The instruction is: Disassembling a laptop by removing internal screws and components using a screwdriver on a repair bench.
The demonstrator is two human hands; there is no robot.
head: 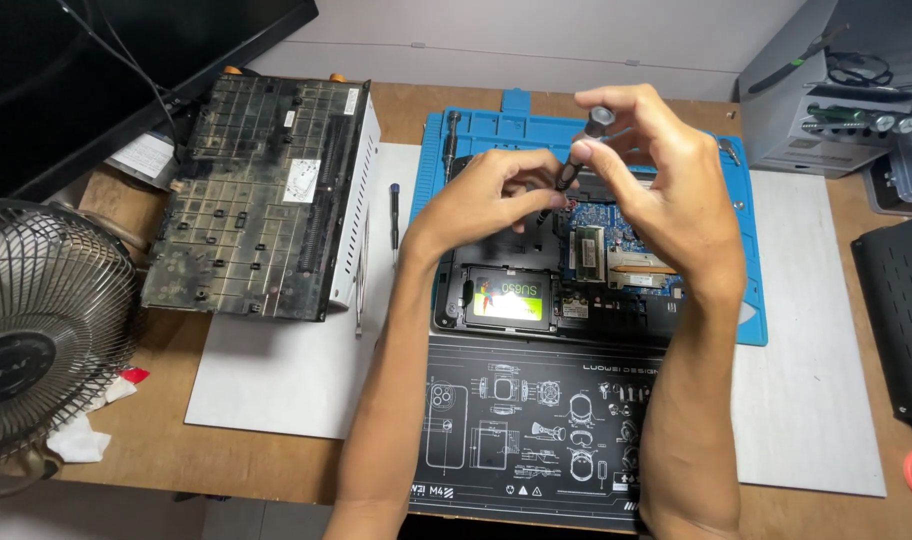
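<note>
Screwdriver (579, 152) tip is hidden behind the left hand (491, 195), over the opened laptop (561, 265) on the blue mat (746, 300). Right hand (656, 170) grip pinches the driver's cap end from above; left grip pinches its shaft lower down.

From my feed the scene is evenly and softly lit from above, bright enough to read detail everywhere on the tabletop (276, 460). Shadows are faint and short; I see only a weak, diffuse one under the forearms on the dark printed mat (496, 440). The white sheet (276, 370) is near washed out but not clipped. The black monitor (126, 70) at upper left is a flat, dark mass with little detail. There is a bright patch on the label of the drive (508, 298). The left hand (486, 195) and right hand (646, 170) look slightly soft. Straight edges bow a little toward the corners, as with the fan (46, 330).
</note>
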